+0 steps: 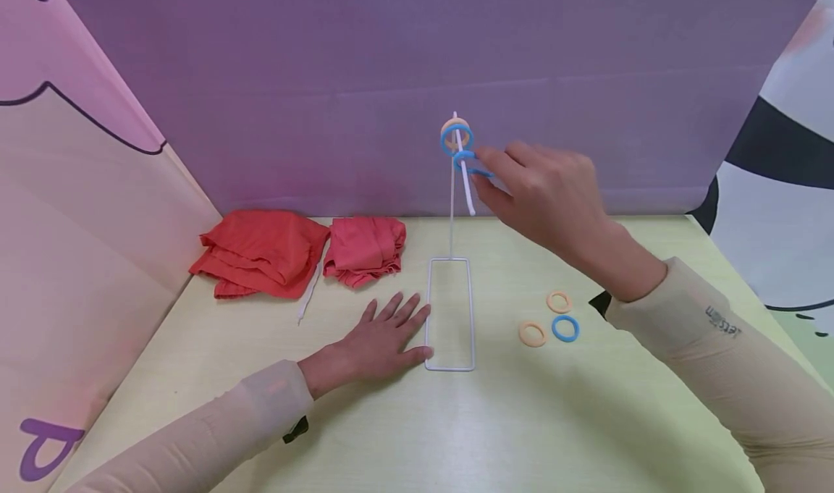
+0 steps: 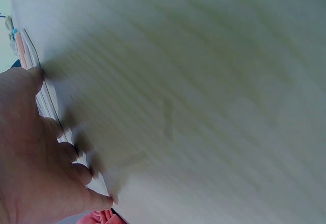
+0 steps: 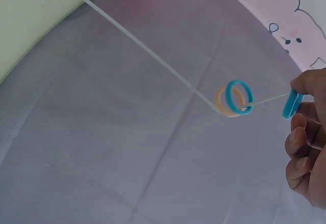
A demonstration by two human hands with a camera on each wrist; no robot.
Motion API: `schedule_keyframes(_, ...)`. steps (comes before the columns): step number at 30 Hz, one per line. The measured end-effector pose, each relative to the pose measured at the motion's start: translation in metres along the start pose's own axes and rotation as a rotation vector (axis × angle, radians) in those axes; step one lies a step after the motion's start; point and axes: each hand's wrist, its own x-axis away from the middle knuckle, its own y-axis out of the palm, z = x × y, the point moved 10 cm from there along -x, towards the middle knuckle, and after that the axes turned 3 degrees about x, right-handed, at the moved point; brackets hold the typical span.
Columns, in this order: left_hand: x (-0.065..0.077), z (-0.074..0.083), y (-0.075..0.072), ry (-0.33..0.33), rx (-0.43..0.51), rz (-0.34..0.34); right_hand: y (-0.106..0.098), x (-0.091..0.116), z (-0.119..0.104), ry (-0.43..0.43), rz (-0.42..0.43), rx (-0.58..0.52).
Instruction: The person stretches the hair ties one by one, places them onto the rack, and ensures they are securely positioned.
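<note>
My right hand (image 1: 550, 196) pinches a blue ring (image 3: 293, 105) between thumb and index finger, at the front part of a white wire stand's raised arm (image 1: 467, 189). The arm seems to pass through this ring. Farther back, an orange ring (image 3: 219, 100) and another blue ring (image 3: 249, 95) hang on the arm, side by side. Palm down on the table, my left hand (image 1: 381, 342) has its fingers spread, and the thumb and index fingertips touch the left bar of the stand's rectangular base (image 1: 472, 319). The left wrist view shows these fingers from the side.
Right of the base lie two orange rings (image 1: 549, 305) and a blue ring (image 1: 555, 327) on the table (image 1: 391, 435). Two folded red cloths, one larger (image 1: 260, 250) and one smaller (image 1: 365, 247), lie back left, with a white cord (image 1: 311, 290) between them. A purple panel (image 1: 313, 116) stands behind.
</note>
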Motion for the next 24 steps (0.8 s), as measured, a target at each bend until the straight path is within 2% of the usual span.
schedule_keyframes(6,0.000,-0.001,0.000,-0.007,-0.010,0.000,0.019,-0.006,0.010,0.034,-0.021,0.046)
schedule_keyframes(12,0.000,0.000,0.000,-0.004,-0.013,-0.004,0.033,-0.009,0.021,0.097,-0.045,0.035)
schedule_keyframes(17,0.001,0.000,0.000,-0.002,-0.010,-0.007,0.041,-0.009,0.026,0.129,-0.057,0.012)
schedule_keyframes(24,0.002,0.001,0.000,-0.003,-0.007,-0.011,0.046,-0.009,0.028,0.132,-0.076,0.013)
